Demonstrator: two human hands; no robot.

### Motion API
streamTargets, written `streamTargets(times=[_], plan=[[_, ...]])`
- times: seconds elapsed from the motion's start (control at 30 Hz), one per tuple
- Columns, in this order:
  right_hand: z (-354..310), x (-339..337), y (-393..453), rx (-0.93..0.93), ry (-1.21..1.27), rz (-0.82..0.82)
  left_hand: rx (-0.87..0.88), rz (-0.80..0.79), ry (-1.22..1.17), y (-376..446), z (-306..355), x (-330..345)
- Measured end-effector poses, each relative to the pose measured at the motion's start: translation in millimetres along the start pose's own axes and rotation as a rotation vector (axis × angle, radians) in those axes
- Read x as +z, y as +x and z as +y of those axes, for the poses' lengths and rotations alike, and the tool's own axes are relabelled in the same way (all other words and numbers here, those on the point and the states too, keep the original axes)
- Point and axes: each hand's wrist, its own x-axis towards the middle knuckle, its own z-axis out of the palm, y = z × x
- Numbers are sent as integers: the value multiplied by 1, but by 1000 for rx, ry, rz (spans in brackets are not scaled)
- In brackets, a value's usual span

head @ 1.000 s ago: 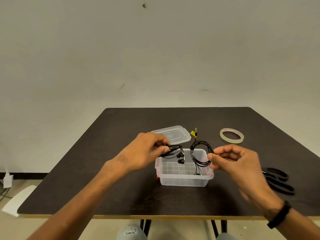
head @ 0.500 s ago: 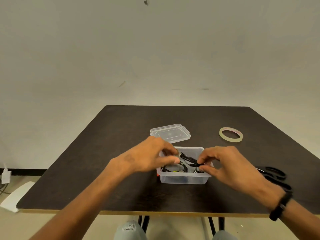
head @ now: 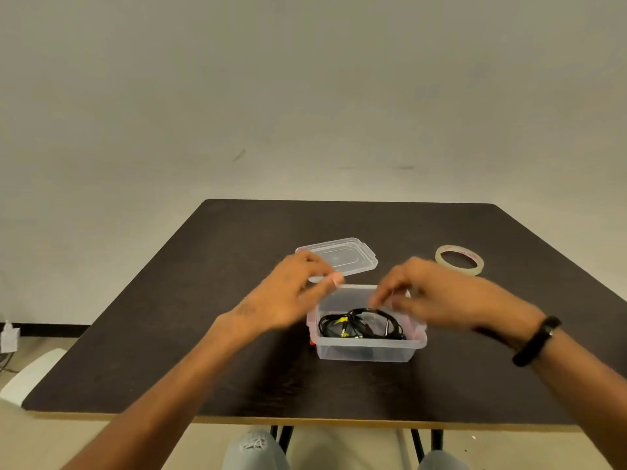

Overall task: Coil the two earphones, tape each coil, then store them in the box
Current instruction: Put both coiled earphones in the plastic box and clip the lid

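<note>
The lid (head: 339, 258) lies flat just beyond the left hand (head: 291, 300), nearer than the right hand (head: 437, 296); both hands' fingers hang loose, empty.

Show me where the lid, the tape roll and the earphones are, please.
lid (head: 353, 257): head view, on the middle of its flat clear top.
tape roll (head: 474, 270): head view, on the near side of the ring.
earphones (head: 359, 325): head view, on the black cords lying in the box.

Left hand (head: 291, 296) and right hand (head: 437, 296): motion-blurred, fingertips indistinct; coiled earphones (head: 361, 325): overlapping in box (head: 369, 351), individual coils inseparable
</note>
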Motion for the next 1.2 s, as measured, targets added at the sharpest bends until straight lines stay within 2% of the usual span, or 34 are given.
streamTargets(times=[0.07,0.1,0.17,0.23,0.37,0.5,0.6,0.67,0.73,0.8,0.9,1.03,1.2], plan=[[8,-11,15,57,126,199,-242,242,-132,13,-21,2],[16,-13,28,97,147,279,-376,305,-163,20,-34,3],[32,-13,60,182,156,354,-601,296,-168,35,-57,7],[51,-5,95,281,169,340,-733,247,-165,47,-71,12],[72,20,139,401,280,265,-773,255,-165,67,-82,17],[83,27,157,516,466,393,-797,196,-251,84,-77,21],[88,28,149,627,652,468,-849,226,-504,87,-71,23],[86,25,136,591,742,516,-822,254,-712,84,-61,18],[80,19,118,500,769,627,-731,311,-799,78,-48,11],[70,14,96,383,815,742,-634,397,-777,69,-35,7],[51,14,57,202,794,831,-541,538,-656,47,-12,6],[23,25,-5,115,648,831,-394,707,-464,2,31,7],[8,54,-56,176,520,767,-306,833,-463,-55,65,29]])
